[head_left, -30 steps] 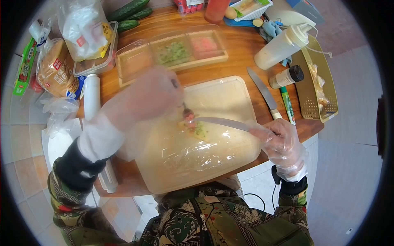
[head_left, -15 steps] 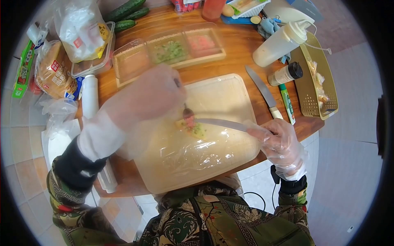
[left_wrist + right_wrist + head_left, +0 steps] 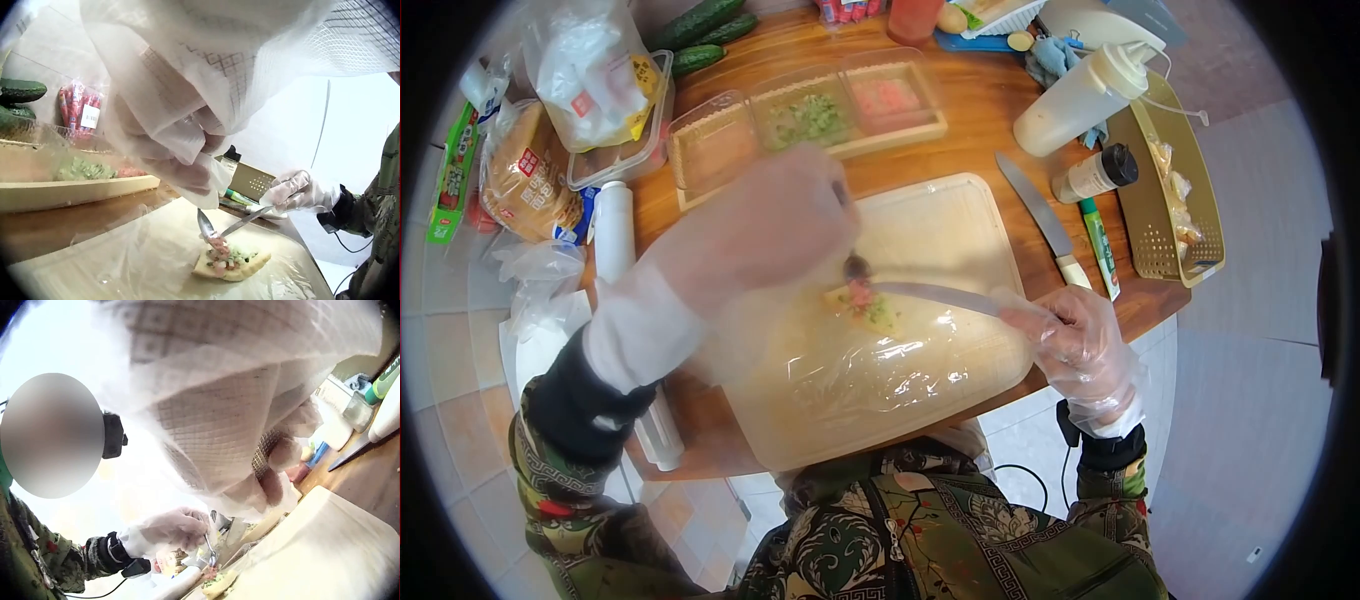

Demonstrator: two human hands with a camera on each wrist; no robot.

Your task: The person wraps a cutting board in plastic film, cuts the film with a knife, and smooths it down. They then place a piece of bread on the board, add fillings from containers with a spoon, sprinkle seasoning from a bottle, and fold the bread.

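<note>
A wedge of bread (image 3: 880, 318) topped with diced green and pink filling lies on the cutting board (image 3: 945, 215), which has clear plastic film over it. My gloved left hand (image 3: 770, 220) grips a spoon (image 3: 205, 224), its bowl tilted down at the bread's upper end against the pink bits. From the other side, my gloved right hand (image 3: 1085, 350) holds a knife (image 3: 945, 297) by its handle. The blade tip meets the pink filling beside the spoon bowl. Most of the spoon's handle is hidden by the left hand in the head view.
Behind the board stands a sectioned tray (image 3: 800, 150) with green and pink diced food. A second knife (image 3: 1040, 215), a seasoning jar (image 3: 1090, 175), a squeeze bottle (image 3: 1080, 100) and a basket (image 3: 1145, 220) are at right. A roll (image 3: 614, 235) and bagged bread (image 3: 530, 170) lie at left.
Pink bits have come off the spoon onto the bread, and the spoon bowl has drawn back slightly from them. The knife stays at the filling; the whole view shifts slightly.
</note>
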